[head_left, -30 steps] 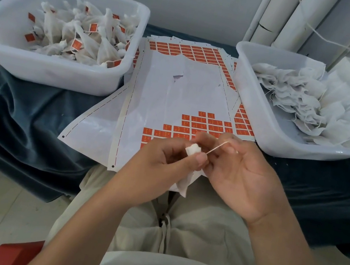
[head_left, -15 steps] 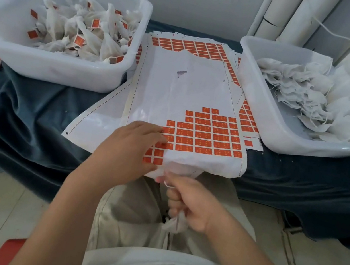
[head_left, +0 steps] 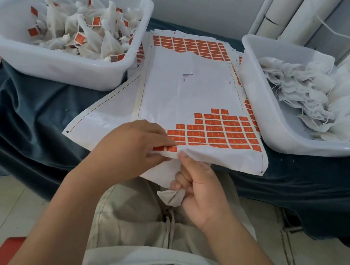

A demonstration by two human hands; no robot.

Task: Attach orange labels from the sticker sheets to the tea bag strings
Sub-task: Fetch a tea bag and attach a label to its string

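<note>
Pinching an orange label (head_left: 167,148), left hand (head_left: 134,146) sits beside right hand (head_left: 201,188) (gripping a crumpled white tea bag (head_left: 169,198)).

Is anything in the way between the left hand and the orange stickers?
No, nothing visible is. The left hand touches the orange labels at the near edge of the sticker sheet. The right hand holds the tea bag just below.

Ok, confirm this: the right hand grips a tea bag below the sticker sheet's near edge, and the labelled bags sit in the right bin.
Wrong on the bin. The head view shows the labelled tea bags in the left bin; the right bin holds unlabelled tea bags. The right hand does grip a tea bag below the sticker sheet's near edge.
</note>
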